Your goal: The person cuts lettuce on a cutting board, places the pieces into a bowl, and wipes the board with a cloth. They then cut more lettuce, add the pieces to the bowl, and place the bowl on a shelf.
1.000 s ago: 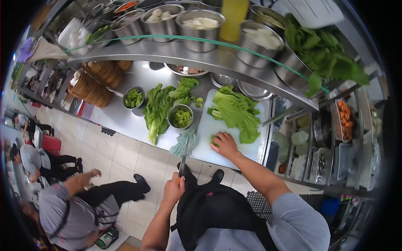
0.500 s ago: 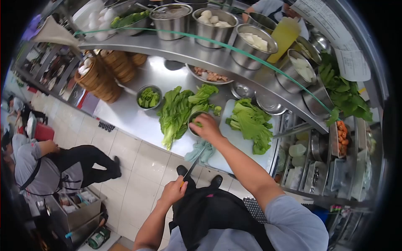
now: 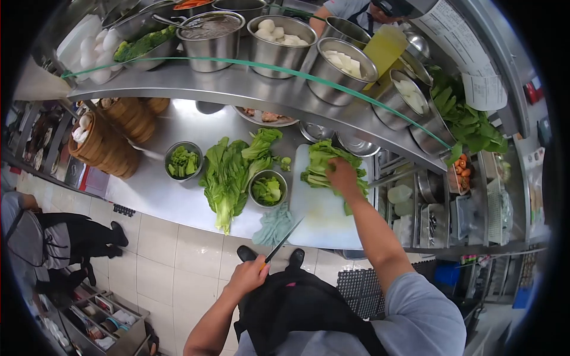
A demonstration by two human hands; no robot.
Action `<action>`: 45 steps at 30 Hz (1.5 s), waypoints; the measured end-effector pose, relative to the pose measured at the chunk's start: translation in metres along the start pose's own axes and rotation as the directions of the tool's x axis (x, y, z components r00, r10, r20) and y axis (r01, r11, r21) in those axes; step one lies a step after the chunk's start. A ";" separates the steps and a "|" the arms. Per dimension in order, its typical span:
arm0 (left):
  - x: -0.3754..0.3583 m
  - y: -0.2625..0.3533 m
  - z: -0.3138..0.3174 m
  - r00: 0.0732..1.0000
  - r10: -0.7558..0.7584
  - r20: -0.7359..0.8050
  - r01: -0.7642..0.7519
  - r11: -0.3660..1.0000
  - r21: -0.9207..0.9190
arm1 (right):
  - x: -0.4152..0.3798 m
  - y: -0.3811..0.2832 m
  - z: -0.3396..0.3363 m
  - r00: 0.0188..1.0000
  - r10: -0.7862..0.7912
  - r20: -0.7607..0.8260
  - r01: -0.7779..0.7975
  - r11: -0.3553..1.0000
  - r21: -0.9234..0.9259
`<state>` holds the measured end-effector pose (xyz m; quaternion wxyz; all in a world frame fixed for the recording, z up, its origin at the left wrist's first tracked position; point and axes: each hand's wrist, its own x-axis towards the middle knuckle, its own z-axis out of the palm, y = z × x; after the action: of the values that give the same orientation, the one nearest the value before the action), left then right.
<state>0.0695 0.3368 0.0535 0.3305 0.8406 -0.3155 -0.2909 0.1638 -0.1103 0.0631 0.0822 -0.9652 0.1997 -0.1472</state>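
My left hand [image 3: 248,275] is closed around the handle of a knife [image 3: 284,240], its blade slanting up toward the near edge of the white cutting board [image 3: 320,219]. On the board's far half lies a bunch of leafy greens [image 3: 314,155], with my right hand [image 3: 342,175] closed on its stems. Its fingertips are partly hidden among the leaves. Left of the board stands a steel bowl [image 3: 268,203] of cut greens, and a crumpled teal cloth [image 3: 273,224] is just in front of it. More whole greens [image 3: 225,178] lie farther left, beside another bowl [image 3: 184,175] of cut pieces.
Above the counter's back runs a steel shelf [image 3: 178,88] with several pots of ingredients. Bamboo steamers [image 3: 107,145] stand at the left. Drawers and trays [image 3: 436,216] flank the right side. One co-worker [image 3: 53,237] is at the left; another person [image 3: 356,15] is behind the shelf.
My right hand has left the bowl of cut greens and moved right onto the leafy bunch on the board, gathering it leftward. My left hand still holds the knife. The view has shifted.
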 end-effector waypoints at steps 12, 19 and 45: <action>0.059 0.033 -0.001 0.998 0.070 -0.007 -0.070 0.996 -0.050 | 0.002 0.077 -0.117 0.774 0.569 0.277 -0.360 0.035 0.932; 0.057 0.061 0.022 0.996 0.010 -0.085 -0.016 0.998 -0.066 | -0.025 0.085 -0.174 0.846 0.425 0.322 -0.160 -0.374 0.914; 0.033 0.089 0.092 0.970 -0.189 -0.153 0.187 0.982 -0.024 | -0.048 0.098 -0.009 0.971 -0.238 0.028 0.223 0.939 0.261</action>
<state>-0.0040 0.2273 0.0535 0.3292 0.8851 -0.2065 -0.2562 0.0830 -0.1805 0.0383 0.1940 -0.9672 0.0621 -0.1518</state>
